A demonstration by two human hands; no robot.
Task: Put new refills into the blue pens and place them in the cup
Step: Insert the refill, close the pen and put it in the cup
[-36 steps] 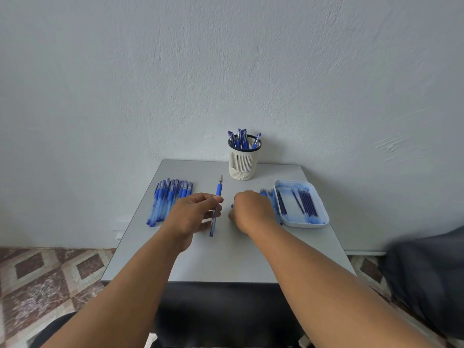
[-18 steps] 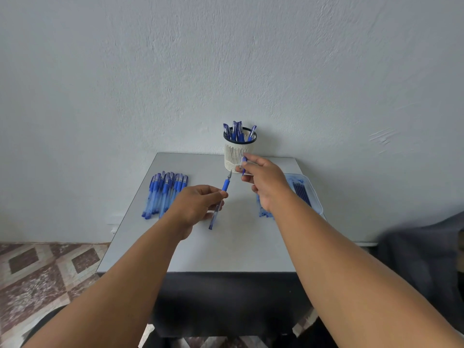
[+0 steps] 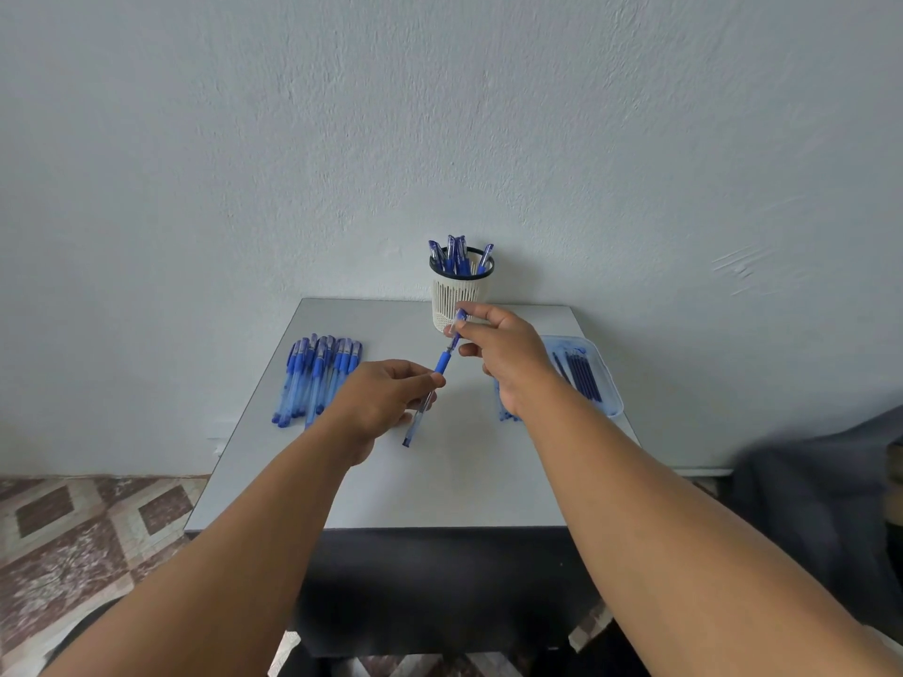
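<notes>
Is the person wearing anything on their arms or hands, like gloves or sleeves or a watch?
No. Both arms are bare all the way down to where the picture ends, with no sleeves showing. The left hand and the right hand have no gloves, and no watch, bracelet or ring shows on the sides we can see.

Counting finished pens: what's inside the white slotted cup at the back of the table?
The white slotted cup holds several blue capped pens, their tops rising above its black rim. Their lower parts are hidden by its wall, so an exact count is unclear.
</notes>
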